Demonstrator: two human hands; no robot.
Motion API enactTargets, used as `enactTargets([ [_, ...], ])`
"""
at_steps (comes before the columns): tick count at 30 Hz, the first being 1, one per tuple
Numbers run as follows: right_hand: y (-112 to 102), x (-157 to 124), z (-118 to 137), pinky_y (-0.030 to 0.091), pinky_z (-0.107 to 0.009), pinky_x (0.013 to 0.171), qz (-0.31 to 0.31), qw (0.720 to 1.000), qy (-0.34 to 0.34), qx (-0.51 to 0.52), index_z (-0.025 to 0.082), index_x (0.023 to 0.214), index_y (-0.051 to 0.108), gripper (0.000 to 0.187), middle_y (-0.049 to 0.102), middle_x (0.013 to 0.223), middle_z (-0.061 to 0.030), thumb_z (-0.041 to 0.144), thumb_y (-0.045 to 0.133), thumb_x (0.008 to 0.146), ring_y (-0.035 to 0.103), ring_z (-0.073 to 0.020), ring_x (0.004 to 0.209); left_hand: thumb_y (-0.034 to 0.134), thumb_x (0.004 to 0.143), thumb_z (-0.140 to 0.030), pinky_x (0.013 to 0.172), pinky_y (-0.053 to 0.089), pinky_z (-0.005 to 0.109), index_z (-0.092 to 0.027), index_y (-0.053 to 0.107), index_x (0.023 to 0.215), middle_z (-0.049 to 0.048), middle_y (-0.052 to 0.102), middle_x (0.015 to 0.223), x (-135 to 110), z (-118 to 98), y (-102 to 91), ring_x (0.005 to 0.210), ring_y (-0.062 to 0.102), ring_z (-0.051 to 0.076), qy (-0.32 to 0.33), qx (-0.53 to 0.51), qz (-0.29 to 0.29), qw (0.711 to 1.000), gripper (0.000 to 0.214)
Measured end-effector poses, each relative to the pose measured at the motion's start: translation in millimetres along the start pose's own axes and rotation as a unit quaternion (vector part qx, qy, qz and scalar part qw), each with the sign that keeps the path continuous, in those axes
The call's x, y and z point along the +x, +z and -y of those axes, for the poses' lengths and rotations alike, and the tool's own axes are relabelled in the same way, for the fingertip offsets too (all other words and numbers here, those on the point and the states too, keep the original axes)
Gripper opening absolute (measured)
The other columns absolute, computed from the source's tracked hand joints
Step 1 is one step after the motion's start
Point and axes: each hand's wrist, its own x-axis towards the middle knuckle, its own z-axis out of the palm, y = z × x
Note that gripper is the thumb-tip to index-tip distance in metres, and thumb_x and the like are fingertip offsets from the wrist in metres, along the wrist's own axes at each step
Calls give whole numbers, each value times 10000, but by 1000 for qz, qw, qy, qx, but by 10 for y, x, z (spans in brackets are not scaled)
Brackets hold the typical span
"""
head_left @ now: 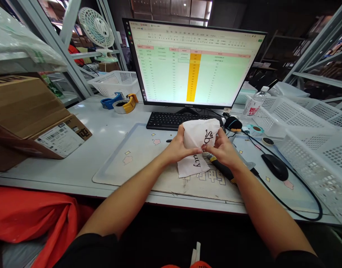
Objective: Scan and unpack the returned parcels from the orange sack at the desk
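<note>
Nearest the camera, an orange cloth (34, 219) is lying bunched below the desk (104, 126) edge at the left; both bare forearms are reaching forward over a pale desk mat (132, 156) printed with small shapes. Above the mat, the left hand (179, 148) is cupping the side of a white pouch (198, 143) with black lettering, its fingers wrapped against it; the right hand (222, 150) is pinching the pouch's other side between thumb and fingertips (212, 147); the pouch's lower end is hanging down and touching the mat. Under the right wrist a black-and-yellow handle (224, 170) is lying, possibly a cutter; the hand is hiding most of it. To the right a black mouse (275, 166) is sitting beside a white mesh basket (313, 149). At the left a cardboard box (28, 111) is resting with its label up. Just behind the pouch a black keyboard (165, 121) is sitting under a monitor (193, 63) showing a green spreadsheet; tape dispensers (123, 104) are lying left of it, a bottle (255, 104) is standing right of it, and a white fan (97, 31) is standing farthest back.
</note>
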Motion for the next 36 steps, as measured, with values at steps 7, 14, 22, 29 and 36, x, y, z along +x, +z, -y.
enactTargets([
  [7,-8,-2,-79,486,-288,585,32,987,159,8,230,1127,604,613,719,860,-8,634,871,751,639,-175,672,764,810,-758,868,585,412,-148,672,1204,168,756,1206,59,-143,-61,1045,726,319,-182,-41,33,982,732],
  [14,103,11,-184,393,-322,639,77,940,105,-317,220,806,617,458,660,748,-25,662,734,835,562,-200,691,440,854,-942,764,528,394,-190,619,570,148,695,625,56,-288,-469,636,670,275,-321,339,159,870,824],
  [22,199,-39,-112,486,-406,871,65,876,121,-463,169,1141,713,365,767,1129,-161,457,619,937,700,-321,1009,458,881,-880,788,530,402,-195,701,736,108,675,591,8,-190,-344,648,690,291,-304,348,186,867,741],
  [29,133,-8,-359,512,-472,1102,53,965,88,-242,175,1447,573,695,698,1393,-140,356,733,795,673,-304,1243,764,802,-738,961,556,433,-184,672,1288,149,748,1240,-18,-60,-274,1098,708,331,-245,110,138,953,743],
  [36,123,-20,-375,501,-518,1131,-30,981,15,-189,238,1706,239,1101,623,1505,-138,369,797,765,630,-311,1303,980,645,-572,1080,495,440,-186,511,1341,182,630,1402,35,-50,-194,1289,611,320,-172,-115,74,976,924],
])
